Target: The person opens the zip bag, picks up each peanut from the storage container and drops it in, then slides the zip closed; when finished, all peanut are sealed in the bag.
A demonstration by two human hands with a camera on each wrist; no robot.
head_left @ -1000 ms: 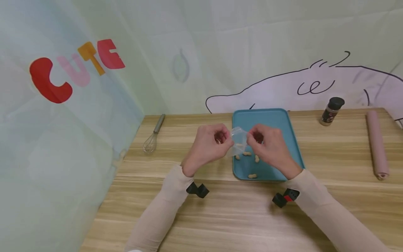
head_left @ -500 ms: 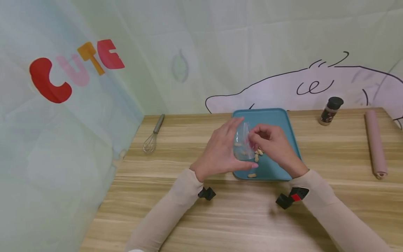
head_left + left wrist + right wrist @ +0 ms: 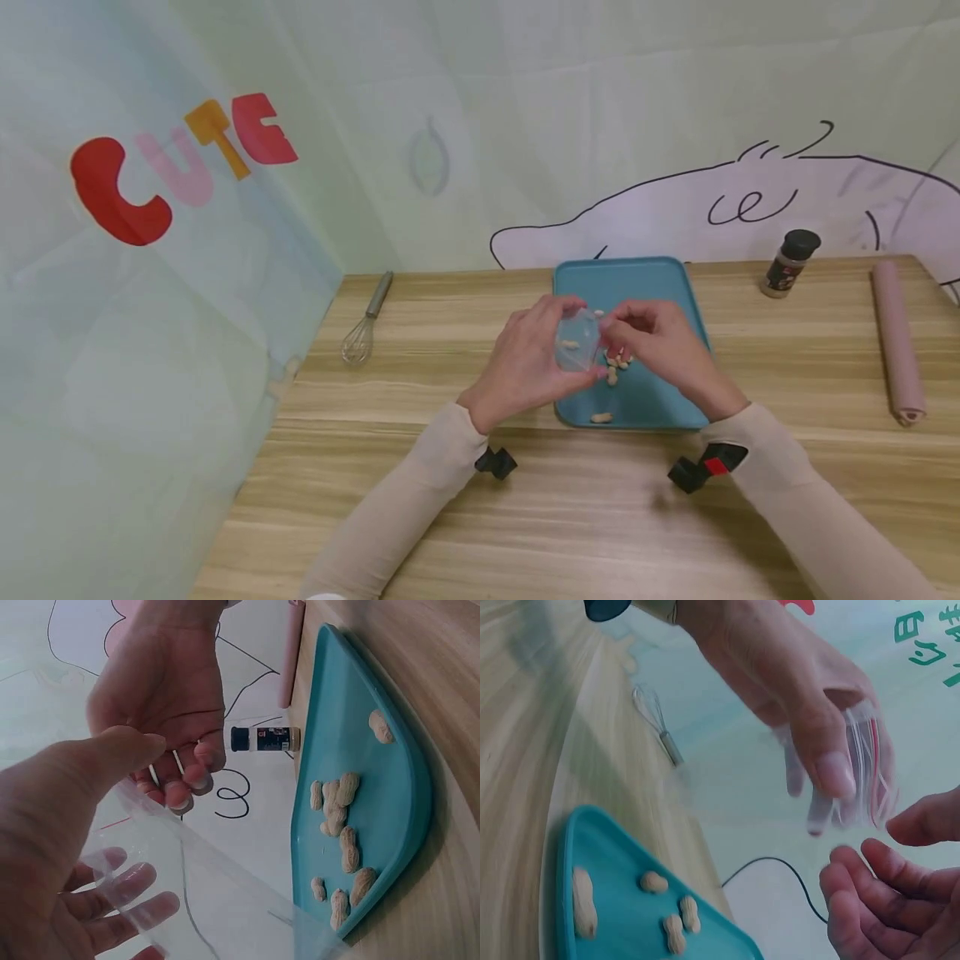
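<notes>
A clear zip bag [image 3: 579, 329] with a reddish strip along its mouth is held up over the blue tray [image 3: 660, 400]. My left hand [image 3: 525, 354] grips it from the left, the thumb below and the fingers along the far side in the head view. At the mouth's edge, my right hand [image 3: 663, 346] pinches the plastic between thumb and fingertips. Several peanuts in their shells [image 3: 334, 806] lie on the tray under the hands. One peanut shows through the plastic in the head view. The bag [image 3: 864, 761] looks flat and thin in the right wrist view.
A whisk [image 3: 365, 325] lies at the left of the wooden table [image 3: 570, 508]. On the right stand a black-capped seasoning bottle [image 3: 790, 265] and a rolled pink mat [image 3: 897, 342]. A printed cloth backdrop [image 3: 450, 125] rises behind the table.
My left hand has shifted right, changing from a fingertip pinch to a wider grip around the bag. My right hand keeps close to the bag's edge, and the bag has turned.
</notes>
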